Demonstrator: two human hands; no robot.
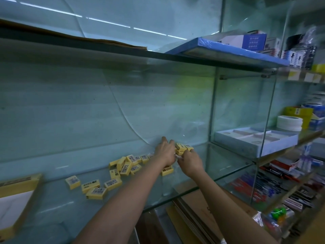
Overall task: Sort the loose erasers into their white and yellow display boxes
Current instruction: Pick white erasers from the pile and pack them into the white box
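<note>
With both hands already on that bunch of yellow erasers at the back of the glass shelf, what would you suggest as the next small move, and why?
Probably carry the gathered erasers leftward to the yellow display box at the shelf's left end. Both the left hand and right hand already grip that bunch, while many loose erasers lie scattered between.

Both forearms are bare to the frame's edge, no sleeves showing.

Glass shelves [184, 191] with stocked stationery [274, 185], dim bluish light.
</note>
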